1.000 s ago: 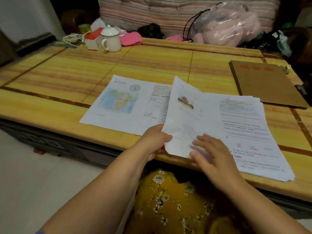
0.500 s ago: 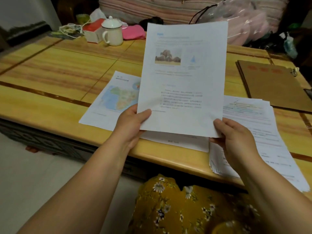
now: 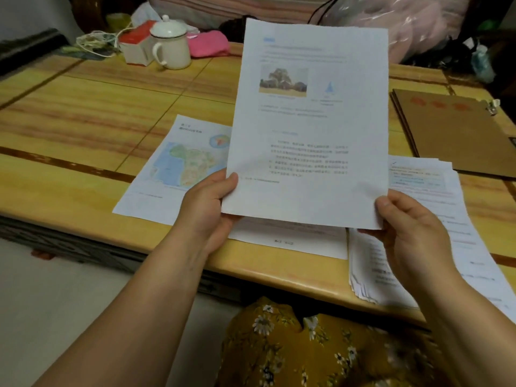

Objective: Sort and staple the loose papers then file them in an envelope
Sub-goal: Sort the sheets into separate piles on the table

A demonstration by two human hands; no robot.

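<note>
Two hands: we hold one printed sheet (image 3: 307, 129) upright over the table (image 3: 83, 113).
Map page (image 3: 178, 166): flat on the table, left of our held sheet.
Left hand (image 3: 206, 208): thumb on the front, fingers curled behind, pinching the lower left corner.
Right hand (image 3: 410, 236): pinching the lower right corner the same way.
Paper stack (image 3: 435, 219): lying under our right hand.
Brown envelope (image 3: 455, 135): far right, flat, beyond the stack.
</note>
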